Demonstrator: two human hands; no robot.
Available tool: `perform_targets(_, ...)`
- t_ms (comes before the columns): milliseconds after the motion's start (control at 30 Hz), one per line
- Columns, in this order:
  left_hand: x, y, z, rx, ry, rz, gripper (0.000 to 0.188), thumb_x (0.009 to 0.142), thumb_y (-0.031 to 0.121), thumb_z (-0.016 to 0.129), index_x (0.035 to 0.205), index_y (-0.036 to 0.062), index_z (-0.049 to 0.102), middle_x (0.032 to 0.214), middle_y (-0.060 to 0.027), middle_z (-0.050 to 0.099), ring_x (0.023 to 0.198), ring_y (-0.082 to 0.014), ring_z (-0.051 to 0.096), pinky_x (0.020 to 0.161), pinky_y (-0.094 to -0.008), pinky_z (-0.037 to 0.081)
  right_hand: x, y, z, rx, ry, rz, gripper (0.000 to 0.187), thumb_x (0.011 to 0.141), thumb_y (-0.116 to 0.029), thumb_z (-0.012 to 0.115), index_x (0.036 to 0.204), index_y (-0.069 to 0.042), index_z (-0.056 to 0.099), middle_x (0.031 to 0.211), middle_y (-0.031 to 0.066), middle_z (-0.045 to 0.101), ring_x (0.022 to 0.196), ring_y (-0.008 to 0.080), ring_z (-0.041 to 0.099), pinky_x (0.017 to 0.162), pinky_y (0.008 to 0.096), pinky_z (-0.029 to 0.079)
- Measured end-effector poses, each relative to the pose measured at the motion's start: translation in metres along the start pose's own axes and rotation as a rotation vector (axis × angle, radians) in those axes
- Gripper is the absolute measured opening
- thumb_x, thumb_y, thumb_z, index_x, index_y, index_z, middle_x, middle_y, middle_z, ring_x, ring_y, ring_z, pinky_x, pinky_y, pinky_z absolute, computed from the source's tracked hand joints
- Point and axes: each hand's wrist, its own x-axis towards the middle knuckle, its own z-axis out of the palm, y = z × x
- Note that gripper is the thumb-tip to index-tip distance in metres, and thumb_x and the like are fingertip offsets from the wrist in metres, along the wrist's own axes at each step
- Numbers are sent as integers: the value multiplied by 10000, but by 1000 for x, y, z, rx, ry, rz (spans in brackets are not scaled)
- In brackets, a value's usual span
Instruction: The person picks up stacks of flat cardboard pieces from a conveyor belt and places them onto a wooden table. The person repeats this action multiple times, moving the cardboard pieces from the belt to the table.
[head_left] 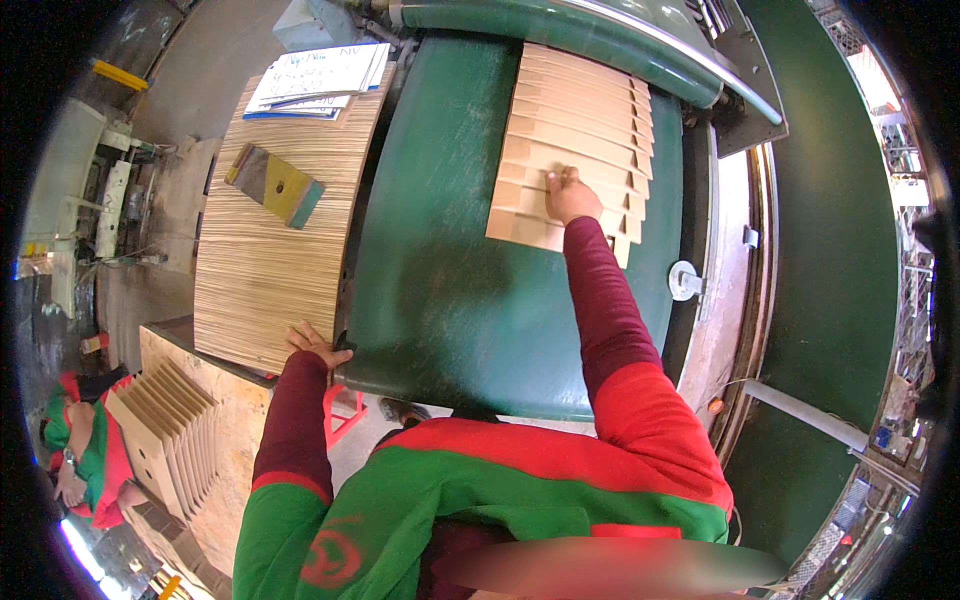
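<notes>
A shingled row of flat brown cardboard blanks [531, 180] lies on the green conveyor belt [440, 200], each overlapping its neighbour. My right hand [574, 197] reaches onto the near part of the row, its fingers curled down against a cardboard blank. What the fingertips grip is partly hidden by the hand. My left hand [316, 345] rests with fingers spread on the near right corner of a wood-grain tabletop [265, 280], beside the belt's edge, and holds nothing.
A green roller [560, 35] and a metal bar cross the belt's far end. On the tabletop lie written white sheets [325, 75] and a yellow-and-teal block [275, 185]. At lower left, another person's hand [70, 485] is beside standing folded cardboard [165, 435].
</notes>
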Motion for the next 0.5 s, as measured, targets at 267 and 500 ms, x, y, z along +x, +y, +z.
perform_targets(267, 7, -6, 12, -64, 65, 26, 1427, 578, 664, 755, 1471, 40, -166, 1488, -353, -173, 1360, -566, -146, 1116, -601, 89, 50, 19, -8, -331, 457, -570, 382, 837, -486, 515, 959, -198, 734, 968, 109, 684, 1046, 334, 582, 942, 382, 460)
perform_targets(500, -2, -4, 12, -50, 73, 3, 1382, 609, 605, 772, 1480, 73, -160, 1511, -301, -183, 1390, -528, -99, 1069, -666, 168, 113, 16, -46, -17, -56, -342, 733, 884, -579, 434, 1366, -27, 435, 1124, 193, 649, 1072, 344, 603, 936, 411, 460)
